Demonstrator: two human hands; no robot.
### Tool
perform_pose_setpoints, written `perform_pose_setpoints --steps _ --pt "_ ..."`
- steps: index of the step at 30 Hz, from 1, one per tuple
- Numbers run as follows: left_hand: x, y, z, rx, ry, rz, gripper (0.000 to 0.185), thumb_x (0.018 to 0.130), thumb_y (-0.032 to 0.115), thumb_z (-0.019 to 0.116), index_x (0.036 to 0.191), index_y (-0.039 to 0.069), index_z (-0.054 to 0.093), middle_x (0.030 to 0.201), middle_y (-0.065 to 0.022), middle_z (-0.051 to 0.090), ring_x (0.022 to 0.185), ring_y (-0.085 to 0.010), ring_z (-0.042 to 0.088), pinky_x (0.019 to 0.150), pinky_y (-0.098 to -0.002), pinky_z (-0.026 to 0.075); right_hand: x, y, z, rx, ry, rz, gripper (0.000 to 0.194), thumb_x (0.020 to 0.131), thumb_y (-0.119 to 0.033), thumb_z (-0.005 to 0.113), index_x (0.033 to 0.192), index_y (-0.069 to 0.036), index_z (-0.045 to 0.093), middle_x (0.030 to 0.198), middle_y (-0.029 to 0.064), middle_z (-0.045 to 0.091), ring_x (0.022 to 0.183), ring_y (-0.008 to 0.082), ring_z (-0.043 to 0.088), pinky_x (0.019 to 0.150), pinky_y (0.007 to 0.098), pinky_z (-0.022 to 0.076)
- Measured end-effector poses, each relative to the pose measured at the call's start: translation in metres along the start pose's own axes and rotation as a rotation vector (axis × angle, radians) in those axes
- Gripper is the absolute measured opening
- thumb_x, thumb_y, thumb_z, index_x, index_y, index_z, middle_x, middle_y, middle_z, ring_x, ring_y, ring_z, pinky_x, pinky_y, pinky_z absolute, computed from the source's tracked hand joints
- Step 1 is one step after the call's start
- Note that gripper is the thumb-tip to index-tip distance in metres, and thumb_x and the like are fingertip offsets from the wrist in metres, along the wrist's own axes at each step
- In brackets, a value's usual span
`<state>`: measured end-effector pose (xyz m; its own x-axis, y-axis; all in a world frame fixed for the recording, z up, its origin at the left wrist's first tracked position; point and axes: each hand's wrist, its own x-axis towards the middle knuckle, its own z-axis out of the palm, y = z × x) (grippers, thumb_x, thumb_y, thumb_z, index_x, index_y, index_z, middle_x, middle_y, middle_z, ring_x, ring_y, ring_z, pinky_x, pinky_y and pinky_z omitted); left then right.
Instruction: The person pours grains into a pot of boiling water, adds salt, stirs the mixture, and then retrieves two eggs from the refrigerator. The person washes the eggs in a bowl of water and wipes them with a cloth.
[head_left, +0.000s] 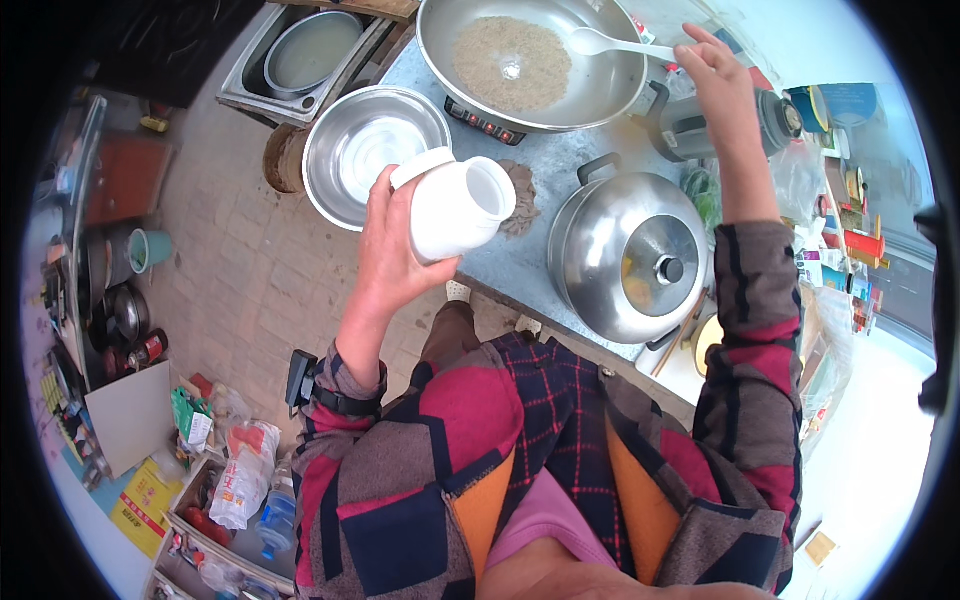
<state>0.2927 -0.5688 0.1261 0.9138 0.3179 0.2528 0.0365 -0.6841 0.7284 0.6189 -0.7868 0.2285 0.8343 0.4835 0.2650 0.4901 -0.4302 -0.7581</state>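
My left hand (384, 247) grips a white plastic jar (454, 210), tilted with its uncapped mouth facing right. A white lid (422, 166) is held against the jar by the fingers of that hand. My right hand (712, 67) pinches the handle end of a white spoon (600, 43). The spoon's bowl is over a wide steel wok (615, 75). Pale tan grains or seeds (480, 64), too small to tell which, spread across the wok's bottom. Beneath it sits an electric cooktop (484, 124) with red lights on its panel.
A steel basin (330, 161) stands left of the wok. Nearer me is a lidded steel pot (600, 247), with a crumpled brown cloth (520, 199) beside it. At right lies a grey thermos (682, 124). A metal sink (304, 112) holding a water-filled basin is at upper left.
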Motion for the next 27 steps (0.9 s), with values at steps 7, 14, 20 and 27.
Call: perform_pose_setpoints --steps 7,14,20,27 --pt "0.006 -0.004 0.001 -0.05 -0.021 0.008 0.092 0.052 0.02 0.077 0.135 0.006 0.04 0.134 -0.0239 0.039 0.13 -0.0427 0.035 0.104 -0.0455 0.035 -0.08 -0.069 0.018 0.09 -0.413 -0.148 0.013 0.082 -0.014 0.067 0.077 -0.002 0.065 0.121 0.0074 0.061 0.105 0.0194 0.055 0.096 0.0339 0.0404" --pt "0.013 0.018 0.014 -0.218 -0.107 0.148 0.093 0.052 0.024 0.078 0.134 0.006 0.04 0.135 -0.0221 0.035 0.125 -0.0431 0.04 0.102 -0.0451 0.036 -0.098 -0.073 0.069 0.164 -0.554 -0.303 0.03 0.084 -0.026 0.067 0.104 -0.004 0.065 0.119 0.0131 0.06 0.107 0.0294 0.057 0.095 0.0382 0.0434" --pt "0.014 0.031 0.021 -0.291 -0.259 0.275 0.09 0.053 0.028 0.078 0.132 0.006 0.042 0.138 -0.0218 0.033 0.127 -0.0415 0.039 0.104 -0.0461 0.034 -0.087 -0.052 0.085 0.256 -1.136 0.034 0.067 0.085 -0.056 0.057 0.12 0.002 0.058 0.112 0.0189 0.062 0.107 0.0292 0.058 0.091 0.0366 0.0447" --pt "0.019 0.03 0.015 -0.362 -0.315 0.234 0.089 0.051 0.025 0.078 0.13 0.005 0.043 0.139 -0.023 0.033 0.124 -0.0414 0.041 0.102 -0.0447 0.036 -0.081 -0.062 0.047 0.539 -1.05 0.085 0.064 0.077 -0.023 0.072 0.132 -0.001 0.049 0.131 0.0102 0.053 0.12 0.0208 0.049 0.102 0.0342 0.0387"
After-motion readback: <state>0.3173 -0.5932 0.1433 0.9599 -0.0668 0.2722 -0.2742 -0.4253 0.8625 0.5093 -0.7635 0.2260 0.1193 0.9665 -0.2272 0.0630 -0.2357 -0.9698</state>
